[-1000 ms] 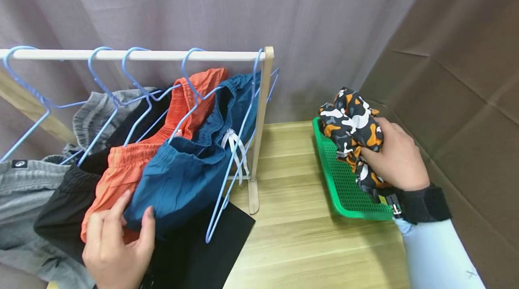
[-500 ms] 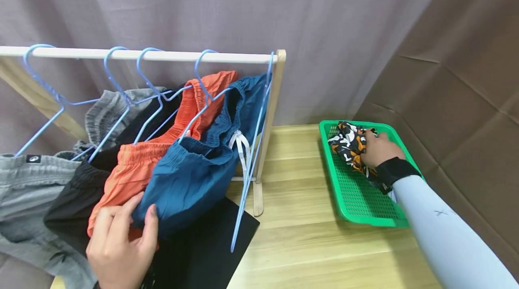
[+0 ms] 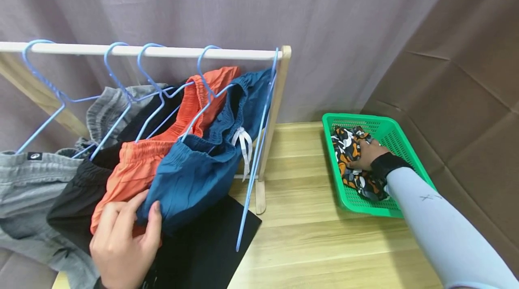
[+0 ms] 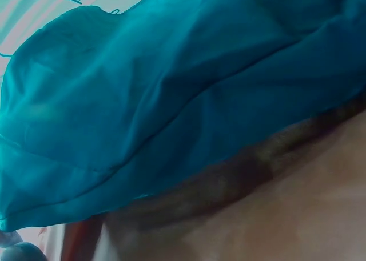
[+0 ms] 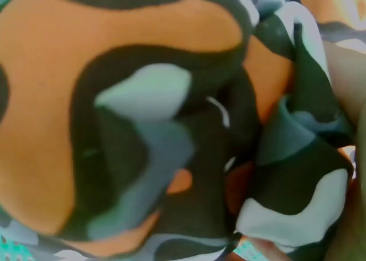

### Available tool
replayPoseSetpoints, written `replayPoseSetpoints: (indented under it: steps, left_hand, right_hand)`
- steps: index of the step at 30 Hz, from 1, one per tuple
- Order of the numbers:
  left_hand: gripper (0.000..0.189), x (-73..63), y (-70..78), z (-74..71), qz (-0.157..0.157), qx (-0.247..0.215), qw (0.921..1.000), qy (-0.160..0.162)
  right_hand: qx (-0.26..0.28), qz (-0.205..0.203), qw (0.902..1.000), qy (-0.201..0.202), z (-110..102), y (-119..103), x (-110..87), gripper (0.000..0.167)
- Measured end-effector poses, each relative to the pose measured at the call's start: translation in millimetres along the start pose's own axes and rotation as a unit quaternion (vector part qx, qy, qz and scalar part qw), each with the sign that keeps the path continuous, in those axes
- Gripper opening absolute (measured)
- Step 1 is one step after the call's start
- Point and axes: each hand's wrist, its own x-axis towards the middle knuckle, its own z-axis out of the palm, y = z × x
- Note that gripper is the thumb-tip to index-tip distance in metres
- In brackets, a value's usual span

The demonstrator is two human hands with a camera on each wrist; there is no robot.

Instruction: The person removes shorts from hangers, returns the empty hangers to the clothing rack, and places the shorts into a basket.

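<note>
In the head view my left hand (image 3: 123, 239) rests against the lower edges of the orange shorts (image 3: 139, 163) and the blue shorts (image 3: 190, 181), thumb and fingers apart. Blue cloth (image 4: 143, 101) fills most of the left wrist view. My right hand (image 3: 368, 155) is down inside the green basket (image 3: 338, 196), holding a bunched camouflage-print garment (image 3: 344, 145) in orange, black, white and grey. Close up in the right wrist view, folds of that garment (image 5: 166, 112) lie beside the hand, which shows at the right edge.
Several blue hangers (image 3: 156, 82) hang from the white rail of a wooden rack (image 3: 284, 86), some bearing black shorts (image 3: 77, 203) and grey shorts (image 3: 36, 185). One bare hanger (image 3: 253, 176) hangs by the right post. A black sheet (image 3: 202, 253) lies on the wooden table (image 3: 300, 230).
My right hand has lowered the camouflage garment from above the basket into it, where it now lies flatter. The bare hanger has swung edge-on. The left hand stays at the shorts.
</note>
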Motion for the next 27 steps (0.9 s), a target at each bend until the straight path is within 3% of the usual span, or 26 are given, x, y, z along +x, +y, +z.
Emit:
replayPoseSetpoints:
  steps: [9, 13, 15, 17, 19, 20, 23, 25, 27]
  left_hand:
    - [0.053, 1.4, 0.9, 0.6, 0.007, 0.001, 1.0, -0.006]
    - [0.054, 4.2, 2.1, 1.2, 0.011, 0.0, 0.9999, -0.002]
    - [0.053, 6.9, 3.6, 1.5, 0.013, -0.001, 0.9999, -0.003]
    - [0.052, 10.3, 5.8, 1.5, 0.018, -0.002, 0.9998, -0.005]
    - [0.05, 13.8, 8.3, 1.1, 0.022, -0.005, 0.9997, -0.012]
    - [0.049, 15.5, 9.5, 0.5, 0.022, -0.006, 0.9995, -0.02]
    - [0.047, 19.4, 12.8, -1.8, 0.018, -0.008, 0.9986, -0.05]
    - [0.048, 21.0, 15.2, -4.1, 0.012, 0.001, 0.9965, -0.083]
    - [0.048, 22.2, 17.2, -5.7, 0.007, 0.009, 0.9943, -0.106]
  right_hand:
    - [-0.006, -0.004, 1.0, -0.003, 5, 6, 4.1, 0.108]
    - [0.019, -0.008, 0.9998, 0.004, 0, 10, 4.3, 0.113]
    - [0.039, -0.012, 0.999, 0.02, -4, 10, 1.3, 0.113]
    - [0.07, -0.03, 0.9947, 0.07, -8, 5, -5.4, 0.106]
    - [0.106, -0.06, 0.9812, 0.15, -11, -6, -17.7, 0.089]
    - [0.128, -0.081, 0.9688, 0.196, -11, -15, -25.9, 0.078]
    - [0.191, -0.156, 0.9171, 0.314, -8, -50, -57.0, 0.04]
    - [0.219, -0.204, 0.8864, 0.353, -3, -77, -80.9, 0.023]
    - [0.232, -0.254, 0.864, 0.368, 5, -103, -103.7, 0.015]
